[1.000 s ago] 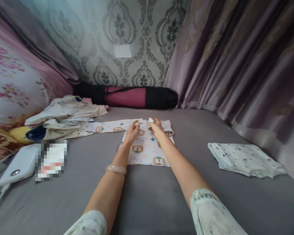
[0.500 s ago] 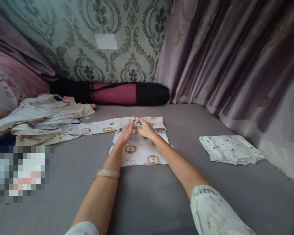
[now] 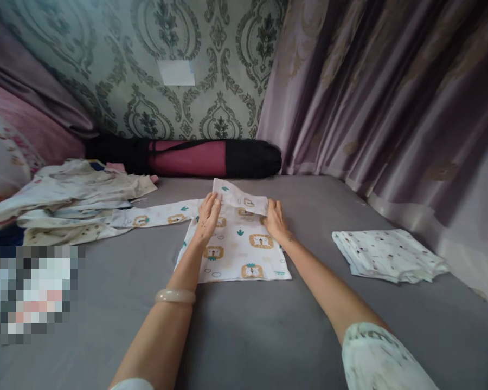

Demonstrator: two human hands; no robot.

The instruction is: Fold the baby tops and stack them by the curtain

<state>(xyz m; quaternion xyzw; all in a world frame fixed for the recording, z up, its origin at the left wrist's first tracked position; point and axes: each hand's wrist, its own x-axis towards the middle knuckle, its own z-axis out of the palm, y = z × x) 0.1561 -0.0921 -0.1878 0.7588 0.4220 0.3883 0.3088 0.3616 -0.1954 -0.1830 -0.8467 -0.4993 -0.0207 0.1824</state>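
Observation:
A small white garment [image 3: 236, 252] printed with lions lies flat on the grey bed sheet [image 3: 248, 330] in front of me. Its long left sleeve [image 3: 154, 215] stretches out to the left. My left hand [image 3: 206, 216] rests on the garment's upper left, fingers laid against a folded-over sleeve piece [image 3: 239, 197] that lies across the top. My right hand [image 3: 275, 219] pinches the right end of that folded piece at the garment's upper right edge.
A pile of loose light clothes [image 3: 69, 197] sits at the left. A folded white spotted cloth stack [image 3: 388, 254] lies at the right. A black and maroon rolled bag [image 3: 187, 157] lies against the patterned wall. Purple curtains [image 3: 390, 108] hang along the right.
My hands moved apart from the collar area. The right sleeve is now folded over across the top of the garment. The camera view also shifted slightly.

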